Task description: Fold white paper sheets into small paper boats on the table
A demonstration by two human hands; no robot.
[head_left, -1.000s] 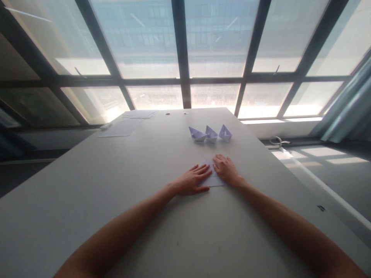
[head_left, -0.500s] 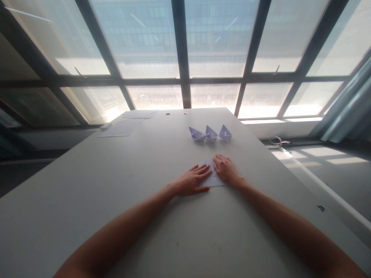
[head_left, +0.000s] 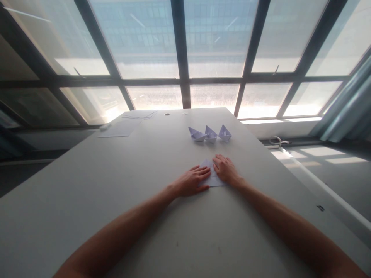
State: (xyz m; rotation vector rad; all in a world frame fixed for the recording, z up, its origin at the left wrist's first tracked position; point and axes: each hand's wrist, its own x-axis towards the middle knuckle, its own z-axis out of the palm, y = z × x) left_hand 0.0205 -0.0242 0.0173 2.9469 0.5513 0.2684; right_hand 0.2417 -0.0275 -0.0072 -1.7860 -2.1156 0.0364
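Note:
A folded sheet of white paper (head_left: 215, 180) lies flat on the table, its top narrowing to a point and its lower edge straight. My left hand (head_left: 193, 180) rests flat over the paper's left side, fingers stretched out to the right. On the right side, my right hand (head_left: 225, 168) presses down with its fingers extended, palm toward the table. Both hands cover parts of the folds. Just beyond them stand three folded paper boats: a left one (head_left: 197, 134), a middle one (head_left: 211, 135) and a right one (head_left: 225, 133).
The white table (head_left: 130, 170) reaches toward a large framed window. Flat white sheets (head_left: 118, 128) lie at its far left. Two round holes are near the far edge. A coiled white cable (head_left: 276, 141) lies past the right edge, below a blue curtain (head_left: 344, 112).
My left hand has shifted very slightly on the paper, its fingers now a little closer together. The right hand and the paper boats stay in place.

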